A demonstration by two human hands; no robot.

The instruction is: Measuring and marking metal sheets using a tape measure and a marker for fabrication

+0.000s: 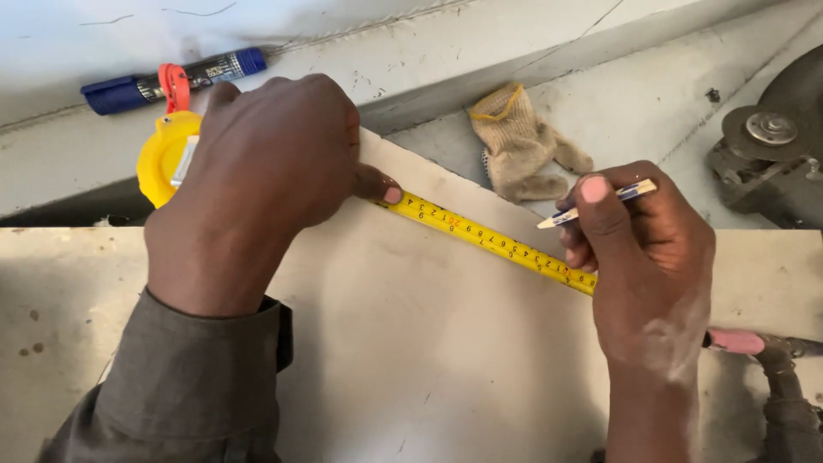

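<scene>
So the pale board (411,343) took up the near space, plenty of bare room on it. The yellow tape (497,243) was stretched diagonally across its far corner. Its case (167,154) was pinned under the left hand (266,163), closed over it; a pencil (596,203) was pinched in the right hand (643,249). Further off, a glove (519,141) and blue marker (171,79) were left lying.

Left hand (257,163) is palm-down, fingers curled, thumb stretched out flat to the right, wrist in a grey sleeve. Right hand (647,249) is bunched in a writing grip, thumb on top, forearm bare.
</scene>
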